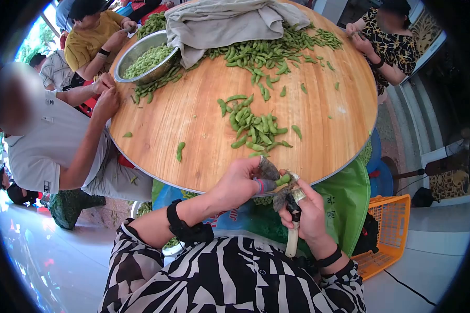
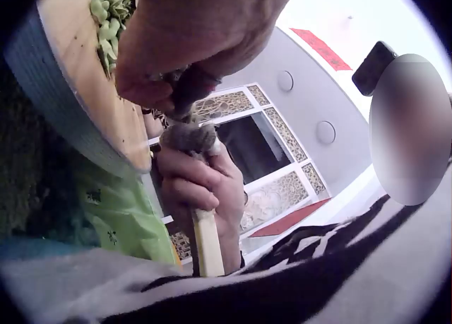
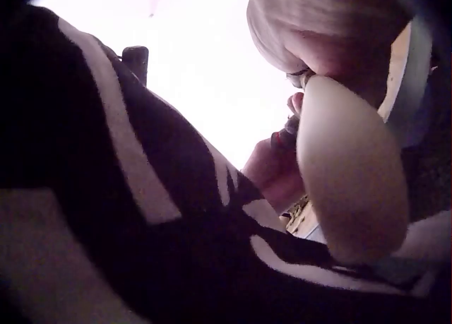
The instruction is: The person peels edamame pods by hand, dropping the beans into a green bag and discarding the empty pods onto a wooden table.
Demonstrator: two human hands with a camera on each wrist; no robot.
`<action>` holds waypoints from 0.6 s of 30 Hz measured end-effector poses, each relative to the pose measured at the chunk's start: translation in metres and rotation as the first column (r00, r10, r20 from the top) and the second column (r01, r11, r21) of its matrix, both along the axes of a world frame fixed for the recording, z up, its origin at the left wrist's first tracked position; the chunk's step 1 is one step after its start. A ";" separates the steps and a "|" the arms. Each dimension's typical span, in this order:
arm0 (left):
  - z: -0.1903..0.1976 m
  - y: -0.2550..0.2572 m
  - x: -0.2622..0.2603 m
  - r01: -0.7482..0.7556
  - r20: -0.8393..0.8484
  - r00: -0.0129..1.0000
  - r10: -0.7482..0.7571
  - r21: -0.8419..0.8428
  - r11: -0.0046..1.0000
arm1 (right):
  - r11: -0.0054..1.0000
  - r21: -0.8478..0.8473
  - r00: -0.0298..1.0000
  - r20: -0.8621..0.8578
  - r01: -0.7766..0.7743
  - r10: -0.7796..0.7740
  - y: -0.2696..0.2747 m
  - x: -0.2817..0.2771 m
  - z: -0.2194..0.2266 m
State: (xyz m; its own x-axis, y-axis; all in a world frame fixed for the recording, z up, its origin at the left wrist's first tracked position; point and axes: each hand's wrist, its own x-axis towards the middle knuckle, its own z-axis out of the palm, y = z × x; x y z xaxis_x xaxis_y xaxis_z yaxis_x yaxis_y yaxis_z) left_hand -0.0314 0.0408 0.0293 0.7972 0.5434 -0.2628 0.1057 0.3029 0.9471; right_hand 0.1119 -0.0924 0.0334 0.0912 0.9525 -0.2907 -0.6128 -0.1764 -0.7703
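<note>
A: What did the left hand (image 1: 237, 180) hold?

B: Its fingers, with grey coverings (image 1: 269, 168) on the tips, pinched one plump green bean pod (image 1: 283, 180), near the front edge of the round, light-brown wooden worktop (image 1: 162, 135).

A: And the right hand (image 1: 312, 214)?

B: Its fingers were curled around a tool with a slim cream-coloured handle (image 1: 292, 242); the handle pointed down toward the black-and-white patterned shirt (image 1: 245, 276). The pod was just beside this hand; whether they touched, I could not tell.

A: Which things lay near?

B: A small heap of green pods (image 1: 256, 130) lay on the worktop, beyond the hands.

A: Was there any writing?

B: Yes. The green plastic bag (image 1: 350, 203) below the worktop's edge bore dark characters (image 1: 330, 201), and the blue plastic (image 1: 166, 196) bore red letters (image 1: 232, 214), but I could not read them with certainty.
</note>
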 end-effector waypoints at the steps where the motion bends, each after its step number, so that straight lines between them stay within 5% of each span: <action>1: 0.001 -0.001 -0.001 -0.047 0.035 0.998 0.049 -0.051 0.998 | 1.000 -0.003 1.000 -0.001 -0.004 0.004 0.000 -0.001 0.000; 5: -0.001 0.001 -0.004 -0.054 0.066 0.996 0.062 -0.121 0.991 | 0.997 0.032 0.998 0.009 -0.065 0.065 -0.001 -0.004 0.003; 7: -0.010 -0.001 -0.004 -0.063 0.170 0.983 0.070 -0.045 0.997 | 0.998 0.023 0.998 0.033 -0.052 0.051 -0.002 -0.006 0.003; 18: -0.011 -0.011 -0.006 -0.125 0.132 0.985 0.111 0.102 0.987 | 0.999 0.005 0.993 0.110 -0.035 0.034 -0.004 -0.008 0.003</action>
State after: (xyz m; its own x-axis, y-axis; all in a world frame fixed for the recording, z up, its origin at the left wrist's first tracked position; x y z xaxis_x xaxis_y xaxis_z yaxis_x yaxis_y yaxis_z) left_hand -0.0370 0.0299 0.0183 0.7488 0.6555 -0.0987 -0.0460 0.1998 0.9788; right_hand 0.1042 -0.0967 0.0362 0.0890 0.9576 -0.2741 -0.5177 -0.1906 -0.8341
